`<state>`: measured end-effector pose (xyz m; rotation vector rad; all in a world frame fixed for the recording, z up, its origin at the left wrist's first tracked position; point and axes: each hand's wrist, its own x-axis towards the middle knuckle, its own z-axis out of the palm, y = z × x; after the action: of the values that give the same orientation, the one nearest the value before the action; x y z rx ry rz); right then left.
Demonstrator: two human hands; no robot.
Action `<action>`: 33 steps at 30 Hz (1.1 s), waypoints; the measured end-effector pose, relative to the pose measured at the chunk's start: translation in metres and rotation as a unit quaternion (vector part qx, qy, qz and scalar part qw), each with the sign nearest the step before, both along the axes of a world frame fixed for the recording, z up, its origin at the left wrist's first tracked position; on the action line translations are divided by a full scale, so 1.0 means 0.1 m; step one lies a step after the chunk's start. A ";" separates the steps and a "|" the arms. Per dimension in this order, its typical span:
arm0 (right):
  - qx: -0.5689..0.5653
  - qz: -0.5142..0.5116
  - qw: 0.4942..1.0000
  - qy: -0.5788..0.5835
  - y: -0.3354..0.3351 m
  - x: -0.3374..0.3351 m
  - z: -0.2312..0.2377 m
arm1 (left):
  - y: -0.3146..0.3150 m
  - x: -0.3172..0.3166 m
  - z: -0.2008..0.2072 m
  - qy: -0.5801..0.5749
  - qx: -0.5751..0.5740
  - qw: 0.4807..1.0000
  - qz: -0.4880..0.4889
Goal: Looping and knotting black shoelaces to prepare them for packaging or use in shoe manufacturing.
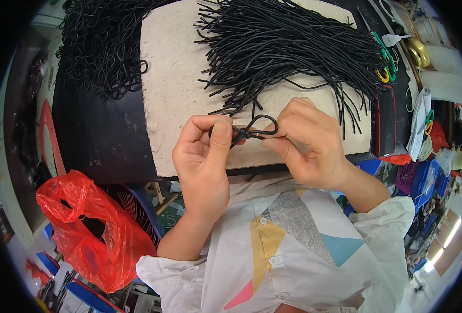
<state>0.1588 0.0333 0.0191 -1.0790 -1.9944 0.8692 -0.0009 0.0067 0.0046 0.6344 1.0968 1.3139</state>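
Note:
A black cord with a knot in its middle and a loop to the right is held between my two hands, over the near edge of a cream board. My left hand pinches its left part between thumb and forefinger. Thumb and forefinger of my right hand close on the right part, by the loop. Just beyond, a thick bundle of straight black cords lies across the board. Fingertips cover the cord's gripped parts.
The cream board lies on a black table. Looped black cords are heaped at the far left. A red plastic bag hangs at the near left. Scissors with yellow and green handles and a dark red-edged case lie right.

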 end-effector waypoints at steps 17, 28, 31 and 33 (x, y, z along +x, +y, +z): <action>-0.313 -0.039 0.917 0.245 0.00 0.04 -0.05 | 0.07 0.03 0.12 -0.025 -0.049 0.998 -0.035; -0.320 -0.006 0.921 0.221 -0.02 0.05 -0.08 | 0.03 -0.22 0.08 0.015 -0.052 0.982 -0.179; -0.431 -0.007 0.872 0.230 0.01 0.07 -0.05 | 0.07 -0.19 0.12 0.007 -0.081 0.986 -0.143; -0.480 -0.022 0.838 0.258 0.04 0.07 0.00 | 0.08 -0.23 0.11 0.008 -0.096 0.985 -0.145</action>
<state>0.1663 0.0369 0.0193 -1.1875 -1.0225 1.9918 -0.0244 0.0146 0.0155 0.6342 1.0846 0.9429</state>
